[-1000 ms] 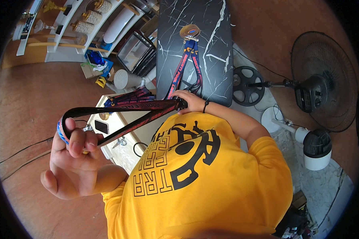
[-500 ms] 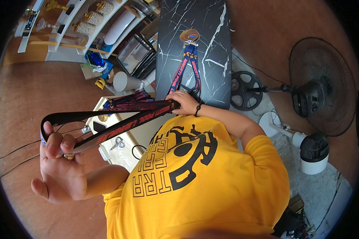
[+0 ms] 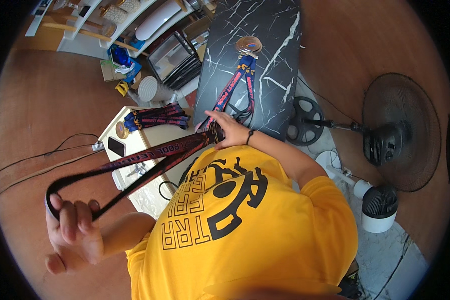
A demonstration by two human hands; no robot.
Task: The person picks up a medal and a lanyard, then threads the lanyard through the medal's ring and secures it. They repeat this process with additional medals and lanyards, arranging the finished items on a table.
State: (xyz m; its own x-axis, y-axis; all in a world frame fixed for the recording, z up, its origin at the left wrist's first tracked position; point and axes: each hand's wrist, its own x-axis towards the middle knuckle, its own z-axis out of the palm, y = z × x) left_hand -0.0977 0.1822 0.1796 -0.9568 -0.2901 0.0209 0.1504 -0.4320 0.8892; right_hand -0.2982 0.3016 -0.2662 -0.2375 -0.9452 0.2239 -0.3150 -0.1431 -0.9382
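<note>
Several stacked round medals [image 3: 248,46] lie on the dark marble table, their printed ribbons [image 3: 228,90] running toward me. My left hand [image 3: 75,230] is closed with curled fingers hooked through the far end of the ribbon loop, thumb held apart. From there the loop [image 3: 155,154] stretches back to the near table edge, where the ribbons bunch together. At that bunch is my right hand [image 3: 227,131], its fingers stretched out over the ribbons. A dark bracelet circles the right wrist. The underside of the right hand is hidden.
On a cream cabinet [image 3: 130,112] to the left are a folded bundle of ribbons [image 3: 157,117], a gold medal [image 3: 122,130] and a phone [image 3: 116,146]. Shelves stand at far left. A large black fan [image 3: 402,132] and a small white fan [image 3: 380,202] stand at right.
My left hand has moved slightly down, drawing the loop lower, so the ribbon bundle on the cabinet shows more fully. The right hand's fingers have straightened from their hold. The view has shifted slightly.
</note>
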